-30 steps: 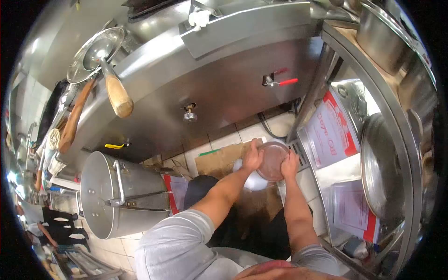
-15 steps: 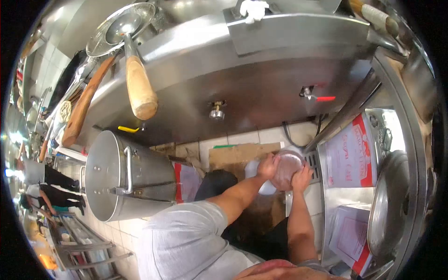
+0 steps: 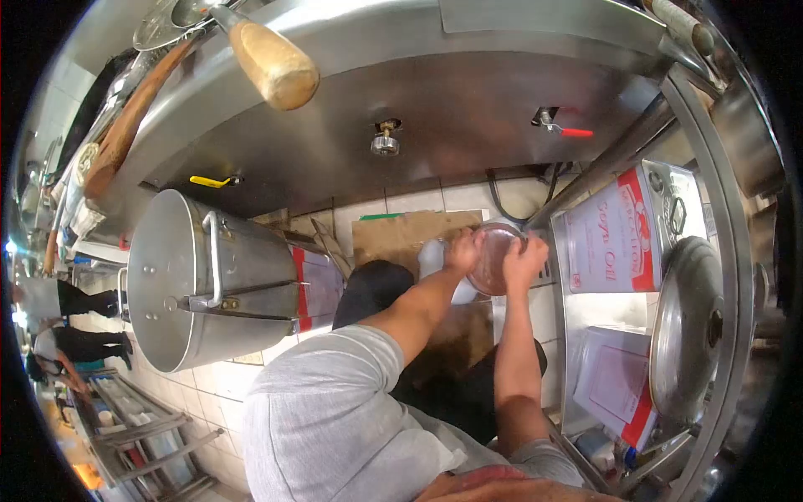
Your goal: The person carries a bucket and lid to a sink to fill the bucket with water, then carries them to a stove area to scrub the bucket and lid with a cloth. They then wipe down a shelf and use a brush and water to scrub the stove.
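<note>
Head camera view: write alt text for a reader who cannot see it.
The left hand and right hand grip a round clear plastic container of reddish contents above flattened brown cardboard on a tiled floor. A large steel stockpot is at the left; a red-and-white oil tin and a round steel lid are at the right.

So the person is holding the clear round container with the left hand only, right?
No. The head view shows both hands on it: the left hand and the right hand each grip a side of the clear round container.
</note>
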Demonstrator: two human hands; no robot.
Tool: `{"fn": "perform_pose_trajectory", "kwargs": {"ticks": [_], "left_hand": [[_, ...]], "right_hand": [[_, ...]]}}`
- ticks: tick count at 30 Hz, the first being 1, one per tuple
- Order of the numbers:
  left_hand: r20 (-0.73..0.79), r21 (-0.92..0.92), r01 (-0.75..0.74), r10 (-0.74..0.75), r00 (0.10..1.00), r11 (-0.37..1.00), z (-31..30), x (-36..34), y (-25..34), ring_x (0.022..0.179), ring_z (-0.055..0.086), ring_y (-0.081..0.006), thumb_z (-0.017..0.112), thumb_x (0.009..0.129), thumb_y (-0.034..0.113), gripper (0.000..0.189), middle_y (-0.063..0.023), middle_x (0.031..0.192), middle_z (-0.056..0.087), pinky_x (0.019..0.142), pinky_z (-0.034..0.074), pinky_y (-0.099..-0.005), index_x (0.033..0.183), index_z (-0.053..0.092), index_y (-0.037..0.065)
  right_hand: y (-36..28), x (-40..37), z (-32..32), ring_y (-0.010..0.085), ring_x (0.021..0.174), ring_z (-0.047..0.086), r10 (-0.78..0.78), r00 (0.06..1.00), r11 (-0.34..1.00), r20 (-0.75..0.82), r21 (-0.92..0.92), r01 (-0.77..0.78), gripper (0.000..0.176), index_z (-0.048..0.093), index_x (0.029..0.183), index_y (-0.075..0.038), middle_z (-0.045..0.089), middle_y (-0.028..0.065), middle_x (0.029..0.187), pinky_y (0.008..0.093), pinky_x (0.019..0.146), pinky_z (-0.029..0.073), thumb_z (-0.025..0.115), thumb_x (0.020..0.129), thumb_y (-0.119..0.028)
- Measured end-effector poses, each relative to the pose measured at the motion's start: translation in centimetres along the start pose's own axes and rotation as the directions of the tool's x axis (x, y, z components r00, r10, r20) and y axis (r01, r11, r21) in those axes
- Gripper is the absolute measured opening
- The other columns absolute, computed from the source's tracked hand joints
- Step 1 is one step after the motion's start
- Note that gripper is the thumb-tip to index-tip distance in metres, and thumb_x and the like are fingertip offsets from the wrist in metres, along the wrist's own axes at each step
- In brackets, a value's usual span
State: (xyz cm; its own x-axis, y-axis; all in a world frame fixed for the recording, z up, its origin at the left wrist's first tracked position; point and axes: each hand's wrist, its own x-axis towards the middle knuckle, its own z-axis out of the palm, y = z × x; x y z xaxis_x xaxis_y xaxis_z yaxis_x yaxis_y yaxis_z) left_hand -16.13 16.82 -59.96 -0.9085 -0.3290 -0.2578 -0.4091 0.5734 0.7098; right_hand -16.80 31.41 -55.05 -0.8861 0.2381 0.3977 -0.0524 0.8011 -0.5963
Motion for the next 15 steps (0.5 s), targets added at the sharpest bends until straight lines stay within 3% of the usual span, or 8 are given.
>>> {"fn": "perform_pose_trajectory", "kwargs": {"ticks": [4, 7, 10, 11, 12, 13, 14, 15], "left_hand": [[0.08, 0.05, -0.014, 0.01, 0.997, 0.999, 0.0, 0.9, -0.4, 0.116, 0.062, -0.0458, 0.047, 0.103, 0.054, 0.054, -0.0283, 0.118, 0.067, 0.098, 0.048, -0.0567, 0.121, 0.059, 0.004], [0.091, 0.005, -0.068, 0.067, 0.994, 0.998, 2.3, 2.1, -2.8, 0.118, 0.061, -0.0463, 0.045, 0.102, 0.056, 0.059, -0.0295, 0.119, 0.066, 0.099, 0.048, -0.0571, 0.124, 0.058, 0.002], [0.024, 0.004, -0.008, 0.008, 1.0, 1.0, 3.0, 2.4, -4.1, 0.113, 0.063, -0.0478, 0.049, 0.1, 0.058, 0.068, -0.0331, 0.115, 0.066, 0.096, 0.049, -0.058, 0.128, 0.055, -0.003], [-0.047, 0.033, 0.052, -0.05, 0.998, 0.998, 5.0, 2.5, -5.2, 0.108, 0.065, -0.0488, 0.051, 0.098, 0.059, 0.072, -0.0349, 0.111, 0.066, 0.092, 0.051, -0.058, 0.13, 0.053, -0.006], [-0.208, -0.121, 0.037, -0.062, 0.976, 0.992, 9.7, 3.2, -8.1, 0.095, 0.068, -0.0495, 0.057, 0.095, 0.058, 0.073, -0.0367, 0.103, 0.067, 0.082, 0.054, -0.0583, 0.122, 0.057, -0.01], [-0.14, -0.113, 0.051, -0.066, 0.988, 0.992, 10.3, 2.0, -8.6, 0.099, 0.067, -0.047, 0.055, 0.097, 0.056, 0.069, -0.0344, 0.107, 0.066, 0.085, 0.053, -0.0562, 0.124, 0.058, -0.008], [-0.011, -0.111, 0.07, -0.071, 0.997, 0.991, 10.6, -0.3, -8.5, 0.103, 0.065, -0.0444, 0.053, 0.098, 0.055, 0.066, -0.032, 0.112, 0.066, 0.089, 0.052, -0.0541, 0.125, 0.058, -0.005], [0.091, -0.121, 0.085, -0.074, 0.993, 0.989, 10.8, -2.0, -8.8, 0.107, 0.064, -0.0418, 0.052, 0.1, 0.053, 0.063, -0.0296, 0.116, 0.065, 0.092, 0.05, -0.052, 0.127, 0.059, -0.003]], "right_hand": [[-4.2, -0.7, -0.5, 0.0392, 0.112, 0.058, -0.097, 0.995, 0.988, 0.014, 0.125, 0.095, 0.031, 0.071, 0.111, -0.002, 0.061, 0.0213, 0.115, 0.0481, 0.098, 0.046, 0.071, 0.087, -0.021], [-5.8, -1.5, -1.2, 0.039, 0.109, 0.059, -0.051, 0.992, 0.99, 0.118, 0.14, 0.034, 0.031, 0.073, 0.107, -0.002, 0.062, 0.0207, 0.112, 0.0472, 0.098, 0.046, 0.073, 0.085, -0.024], [-3.2, -2.0, -2.2, 0.039, 0.104, 0.062, -0.08, 0.994, 0.989, 0.073, -0.116, 0.088, 0.028, 0.073, 0.104, -0.006, 0.067, 0.0189, 0.106, 0.0498, 0.093, 0.05, 0.072, 0.085, -0.026], [-1.1, -1.9, -1.9, 0.0389, 0.104, 0.064, -0.118, 0.99, 0.97, 0.08, -0.204, 0.132, 0.03, 0.073, 0.106, -0.007, 0.068, 0.0183, 0.106, 0.0505, 0.092, 0.051, 0.073, 0.084, -0.027], [1.7, -2.4, -1.3, 0.0391, 0.099, 0.065, -0.1, 0.995, 0.948, 0.026, -0.301, 0.103, 0.027, 0.073, 0.103, -0.008, 0.069, 0.0188, 0.101, 0.0527, 0.085, 0.053, 0.07, 0.085, -0.028], [4.9, -2.8, -0.6, 0.0381, 0.096, 0.067, 0.083, 0.964, 0.876, 0.253, -0.48, 0.051, 0.03, 0.073, 0.106, -0.008, 0.069, 0.0195, 0.102, 0.0539, 0.084, 0.054, 0.066, 0.088, -0.031], [5.6, -2.9, -1.8, 0.0373, 0.102, 0.067, 0.01, 0.889, 0.901, 0.458, -0.391, 0.191, 0.034, 0.074, 0.113, -0.007, 0.071, 0.0209, 0.111, 0.0511, 0.09, 0.053, 0.06, 0.093, -0.031], [13.9, -5.2, 3.7, 0.0377, 0.11, 0.067, -0.185, 0.934, 0.974, 0.306, -0.068, 0.216, 0.038, 0.072, 0.122, -0.007, 0.071, 0.0222, 0.118, 0.0473, 0.098, 0.051, 0.055, 0.095, -0.027]]}}
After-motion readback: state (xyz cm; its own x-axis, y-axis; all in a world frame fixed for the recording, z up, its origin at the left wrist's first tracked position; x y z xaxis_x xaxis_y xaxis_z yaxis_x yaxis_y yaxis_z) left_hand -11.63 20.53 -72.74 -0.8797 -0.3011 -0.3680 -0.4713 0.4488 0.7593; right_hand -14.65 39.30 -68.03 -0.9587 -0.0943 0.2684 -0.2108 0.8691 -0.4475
